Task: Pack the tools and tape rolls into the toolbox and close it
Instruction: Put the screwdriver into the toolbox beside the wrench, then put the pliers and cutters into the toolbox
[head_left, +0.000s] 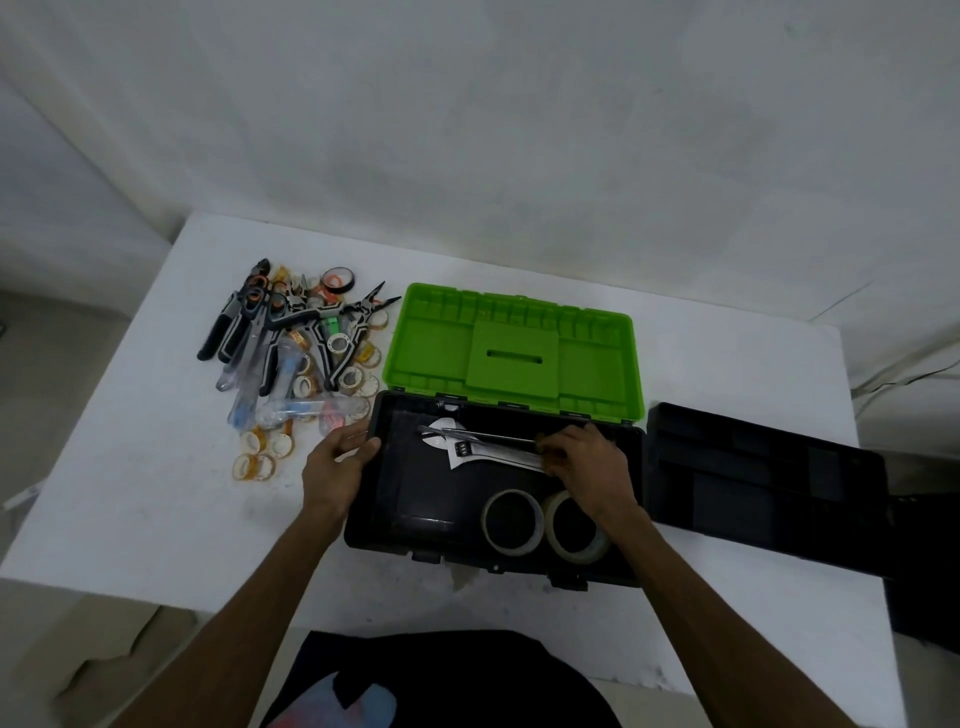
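The black toolbox (363, 499) stands open on the white table, its green lid (441, 343) folded back behind it. Inside lie a silver adjustable wrench (467, 449), a thin metal tool (483, 434) over it, and two large tape rolls (511, 522) side by side at the front right. My right hand (587, 462) reaches into the box and grips the wrench's handle end. My left hand (340, 457) holds the box's left wall, thumb over the rim. A pile of pliers, screwdrivers and small tape rolls (306, 353) lies left of the box.
A black inner tray (758, 478) rests on the table right of the toolbox, reaching the table's right edge. The white table (156, 467) meets a white wall behind. Cables run along the floor at the far right.
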